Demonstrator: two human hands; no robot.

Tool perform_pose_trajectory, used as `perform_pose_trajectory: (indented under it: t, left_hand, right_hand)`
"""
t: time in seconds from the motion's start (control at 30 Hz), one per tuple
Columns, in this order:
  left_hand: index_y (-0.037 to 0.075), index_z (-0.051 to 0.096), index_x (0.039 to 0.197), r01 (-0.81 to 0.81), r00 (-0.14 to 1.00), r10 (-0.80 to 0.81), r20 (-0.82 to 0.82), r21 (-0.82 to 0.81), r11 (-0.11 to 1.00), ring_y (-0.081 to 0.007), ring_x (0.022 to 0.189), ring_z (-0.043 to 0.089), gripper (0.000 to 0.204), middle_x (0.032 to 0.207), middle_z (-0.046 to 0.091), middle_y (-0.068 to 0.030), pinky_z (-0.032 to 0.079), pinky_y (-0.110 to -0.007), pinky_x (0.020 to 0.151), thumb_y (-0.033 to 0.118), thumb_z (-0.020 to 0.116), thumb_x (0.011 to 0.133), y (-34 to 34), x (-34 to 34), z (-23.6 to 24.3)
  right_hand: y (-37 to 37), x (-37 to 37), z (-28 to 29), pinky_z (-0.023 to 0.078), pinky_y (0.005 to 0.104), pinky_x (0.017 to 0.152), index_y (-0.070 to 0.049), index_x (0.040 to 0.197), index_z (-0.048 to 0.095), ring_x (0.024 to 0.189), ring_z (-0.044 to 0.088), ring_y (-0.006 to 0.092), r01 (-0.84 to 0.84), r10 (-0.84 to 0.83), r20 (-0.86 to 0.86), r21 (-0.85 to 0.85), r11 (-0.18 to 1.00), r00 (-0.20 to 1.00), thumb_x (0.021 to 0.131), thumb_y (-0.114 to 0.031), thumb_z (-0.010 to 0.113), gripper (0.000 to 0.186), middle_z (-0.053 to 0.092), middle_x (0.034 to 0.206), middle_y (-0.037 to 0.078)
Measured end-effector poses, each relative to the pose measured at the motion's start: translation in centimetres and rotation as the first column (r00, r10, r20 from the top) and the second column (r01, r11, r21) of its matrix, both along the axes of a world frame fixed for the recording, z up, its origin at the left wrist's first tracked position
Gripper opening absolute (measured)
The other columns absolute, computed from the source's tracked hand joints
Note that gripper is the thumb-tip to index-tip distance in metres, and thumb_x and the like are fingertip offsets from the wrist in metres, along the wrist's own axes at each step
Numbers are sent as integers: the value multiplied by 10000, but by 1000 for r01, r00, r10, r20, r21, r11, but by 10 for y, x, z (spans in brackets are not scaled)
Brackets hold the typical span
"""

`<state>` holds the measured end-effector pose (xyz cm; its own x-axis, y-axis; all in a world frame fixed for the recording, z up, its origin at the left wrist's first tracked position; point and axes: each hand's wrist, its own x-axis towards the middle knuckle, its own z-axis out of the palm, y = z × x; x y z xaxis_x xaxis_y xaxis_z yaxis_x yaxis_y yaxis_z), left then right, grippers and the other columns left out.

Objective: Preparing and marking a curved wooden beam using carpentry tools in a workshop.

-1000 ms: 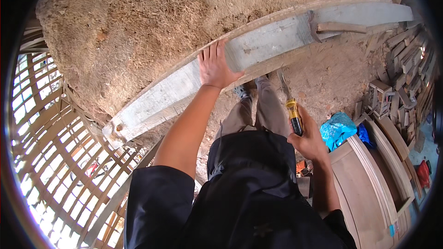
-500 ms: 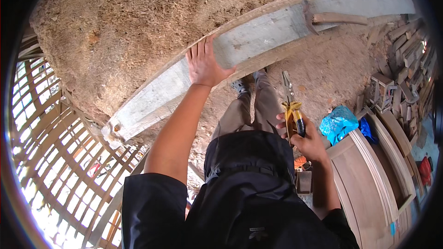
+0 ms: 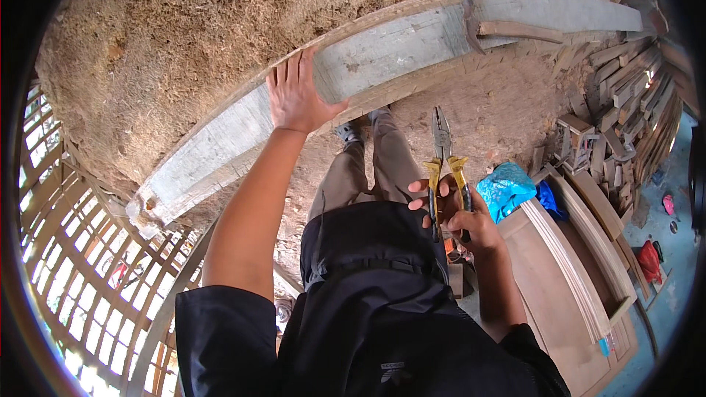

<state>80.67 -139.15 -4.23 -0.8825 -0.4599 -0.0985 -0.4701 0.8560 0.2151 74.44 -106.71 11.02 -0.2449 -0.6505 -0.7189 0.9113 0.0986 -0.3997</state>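
Observation:
My left hand (image 3: 298, 99) lies on a long curved, pale grey beam (image 3: 368, 59) with fingers spread, their tips at its far edge. My right hand (image 3: 471, 228) holds a pair of pliers (image 3: 441, 140) with yellow and black handles, jaws pointing up and handles parted, below the beam and right of my legs. A hammer (image 3: 518, 29) with a wooden handle rests on the right part of the beam.
A rough fibrous brown mass (image 3: 198, 22) rises beyond the beam. A wooden lattice (image 3: 81, 242) stands at the left. Offcut piles (image 3: 618, 103), curved wooden pieces (image 3: 537, 272) and a bright blue bag (image 3: 500, 184) lie at the right. Dirt floor (image 3: 485, 103) surrounds my feet.
My right hand has turned the pliers upright and their handles have spread apart. My left hand stays on the beam; the view has shifted, so the scene sits further left.

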Motion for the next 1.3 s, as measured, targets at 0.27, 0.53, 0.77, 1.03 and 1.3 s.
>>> perform_pose_trajectory:
  t: [0.27,0.53,0.77,1.03,1.3]
  left_hand:
    - [122,389,1520,-21,999,17,47,88,996,-313,1397,418,1171,1456,475,-120,263,-525,1201,641,872,588,-1,-1,3]
    - [122,377,1527,-11,997,4,81,93,996,-299,1409,402,1164,1476,468,-100,260,-532,1205,657,854,611,-2,-2,7]
    - [127,432,1480,-7,997,11,-81,57,998,-319,1341,453,1120,1421,504,-113,313,-515,1150,607,886,575,-2,3,-4]
    - [153,413,1505,-5,999,8,-31,75,997,-293,1373,436,1143,1437,503,-96,297,-521,1167,624,882,575,-1,1,-6]
    - [146,396,1525,-9,999,13,-43,93,996,-295,1382,433,1169,1448,504,-97,292,-526,1172,637,877,580,-2,4,-8]
  right_hand:
    - [-1,-2,8,547,422,900,-51,1238,546,1231,632,367,-79,83,-87,41,996,993,620,43,495,627,555,1413,250]
    - [-7,-3,11,541,399,894,-52,1156,567,1232,622,349,-114,124,-94,104,988,988,671,-6,553,487,543,1424,237]
    - [-12,5,-5,532,311,899,-14,967,635,1228,621,228,-138,231,-162,445,885,959,707,54,524,291,615,1365,174]
    - [-4,10,-38,429,239,640,22,1197,665,728,506,81,-173,329,-263,478,861,907,690,58,474,543,671,1260,76]
    - [-26,-5,-16,388,232,596,11,1403,609,677,464,57,-262,372,-211,415,871,904,700,14,452,720,635,1392,36]
